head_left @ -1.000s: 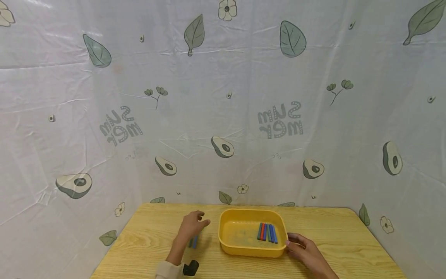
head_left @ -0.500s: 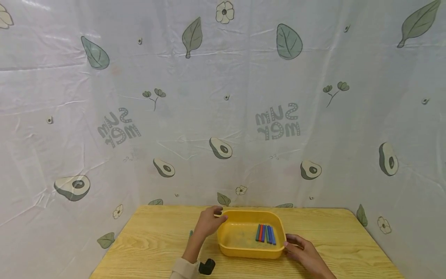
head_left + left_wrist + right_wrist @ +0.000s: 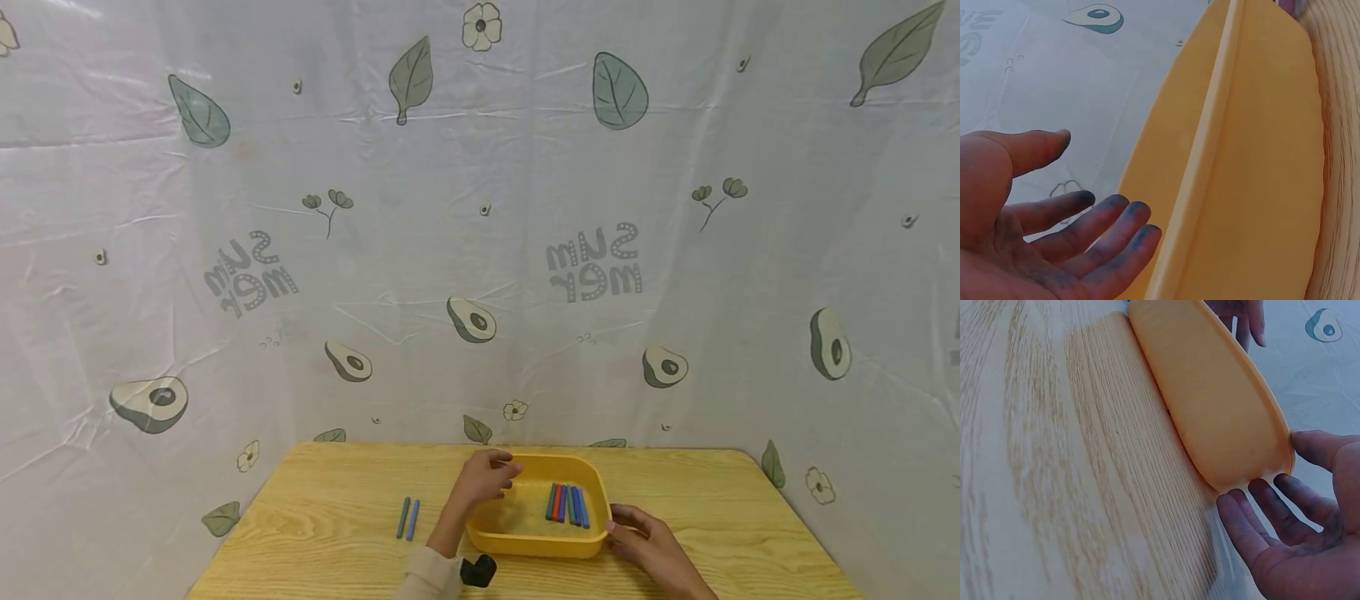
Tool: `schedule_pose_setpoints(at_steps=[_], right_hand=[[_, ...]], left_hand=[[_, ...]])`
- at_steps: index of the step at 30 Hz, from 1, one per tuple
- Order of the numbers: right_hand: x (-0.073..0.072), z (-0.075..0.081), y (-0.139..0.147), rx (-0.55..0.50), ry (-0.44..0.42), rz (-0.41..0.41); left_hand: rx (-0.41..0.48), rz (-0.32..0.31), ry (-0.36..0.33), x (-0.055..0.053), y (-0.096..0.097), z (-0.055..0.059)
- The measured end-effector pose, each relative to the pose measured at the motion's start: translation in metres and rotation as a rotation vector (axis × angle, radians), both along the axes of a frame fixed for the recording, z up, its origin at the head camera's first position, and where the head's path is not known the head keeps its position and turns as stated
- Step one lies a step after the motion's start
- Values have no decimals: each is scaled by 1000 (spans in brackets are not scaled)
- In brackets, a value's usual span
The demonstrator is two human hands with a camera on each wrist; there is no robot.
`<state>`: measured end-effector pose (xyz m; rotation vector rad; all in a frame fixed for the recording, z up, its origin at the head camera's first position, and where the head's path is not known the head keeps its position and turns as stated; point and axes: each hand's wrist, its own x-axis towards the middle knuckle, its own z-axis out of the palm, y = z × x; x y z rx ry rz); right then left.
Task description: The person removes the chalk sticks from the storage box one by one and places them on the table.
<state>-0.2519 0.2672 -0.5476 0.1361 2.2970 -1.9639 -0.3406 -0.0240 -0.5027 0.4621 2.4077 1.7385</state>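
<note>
A yellow plastic tub (image 3: 536,546) stands on the table. Inside, toward its right end, several short green, red and blue sticks (image 3: 567,505) like chalk or pastels lie side by side. My left hand (image 3: 483,479) hovers over the tub's left end, fingers loosely spread and holding nothing. Its fingertips (image 3: 1141,234) are stained dark in the left wrist view. My right hand (image 3: 651,542) holds the tub's right end, thumb at the rim and fingers against the outer wall. Left of the tub, a green stick (image 3: 403,517) and a blue stick (image 3: 413,520) lie on the table.
The wooden table (image 3: 330,500) extends on both sides of the tub. A pale patterned sheet (image 3: 405,250) hangs behind it and along both sides. A black device (image 3: 478,571) is worn at my left wrist.
My left hand has moved right, from above the two sticks on the table to over the tub, leaving those sticks uncovered. My right hand stays at the tub's right end.
</note>
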Motion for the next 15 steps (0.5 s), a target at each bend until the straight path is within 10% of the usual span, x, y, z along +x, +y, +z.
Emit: schedule_pose_setpoints(at_steps=[15], right_hand=[[2,5,-1,-5,-18,6]], left_hand=[[69,15,-150,-5,33,-9]])
